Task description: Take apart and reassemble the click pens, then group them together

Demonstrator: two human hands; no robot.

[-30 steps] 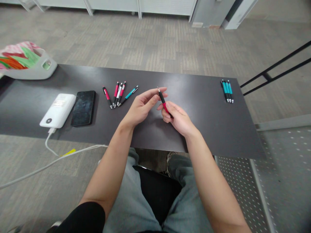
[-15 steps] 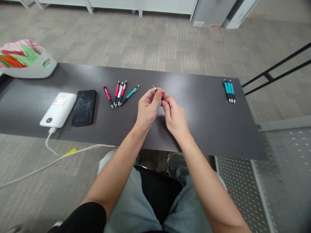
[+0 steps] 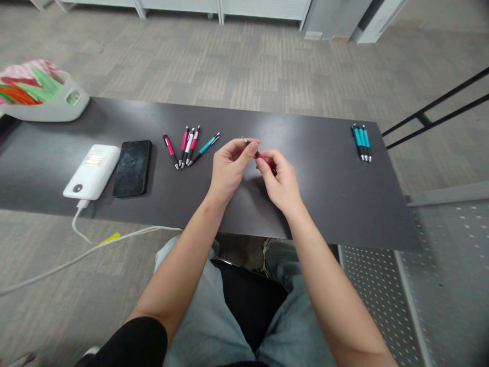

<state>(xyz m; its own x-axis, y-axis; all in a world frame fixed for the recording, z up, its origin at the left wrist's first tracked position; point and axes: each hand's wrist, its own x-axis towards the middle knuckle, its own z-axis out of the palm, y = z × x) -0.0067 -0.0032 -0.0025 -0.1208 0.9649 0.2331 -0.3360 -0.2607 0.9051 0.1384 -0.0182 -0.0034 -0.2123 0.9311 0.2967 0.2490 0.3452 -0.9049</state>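
Between both hands, above the middle of the table, a red and black pen [image 3: 261,157] slants with its silver tip toward the upper left. My left hand [image 3: 232,165] pinches the black grip near the tip. The fingers of my right hand [image 3: 280,178] are closed round the red barrel, hiding part of it. To the left lie red pens [image 3: 170,149], a white pen [image 3: 188,146] and a blue pen [image 3: 205,148]. Several blue pens [image 3: 362,142] lie side by side at the table's right end.
A black phone [image 3: 132,168] and a white power bank [image 3: 91,172] with a cable [image 3: 126,236] are on the left of the dark table [image 3: 332,204]. A white basket [image 3: 72,109] of colourful items stands at the far left. Black bars [image 3: 424,121] rise beyond the right edge.
My right hand has shifted slightly, and more of the pen's red barrel now shows between the hands. My left hand has moved a little left. The pens on the table have stayed put.
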